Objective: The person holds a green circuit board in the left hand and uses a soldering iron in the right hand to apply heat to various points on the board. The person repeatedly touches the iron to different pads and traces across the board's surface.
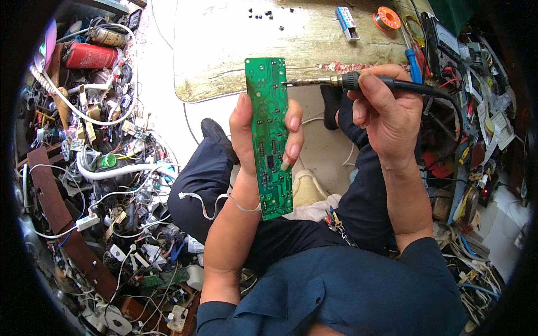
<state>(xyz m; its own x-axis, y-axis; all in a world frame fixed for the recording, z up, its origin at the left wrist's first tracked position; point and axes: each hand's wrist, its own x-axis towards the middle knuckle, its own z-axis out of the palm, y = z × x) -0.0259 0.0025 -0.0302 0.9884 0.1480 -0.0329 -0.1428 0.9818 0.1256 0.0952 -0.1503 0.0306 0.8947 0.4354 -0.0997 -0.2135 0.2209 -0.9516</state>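
Note:
My left hand (244, 129) grips a long green circuit board (269, 126) by its two long edges, thumb on one side and fingertips on the other. The board stands nearly upright in the picture, its soldered face toward me. A white cable with a small plug (216, 201) hangs from its lower left. My right hand (389, 106) is closed round the dark handle of a soldering iron (350, 82), held like a pen. The iron's metal tip reaches the board's upper right edge; whether it touches the copper is too small to tell.
A wooden table (218, 50) ahead bears several small black parts (268, 12), a small box (347, 24), a solder spool (386, 19) and a blue-handled screwdriver (413, 66). Heaped electronic scraps and cables (126, 207) fill the left side; a red cylinder (89, 56) lies there. More tools and wires crowd the right.

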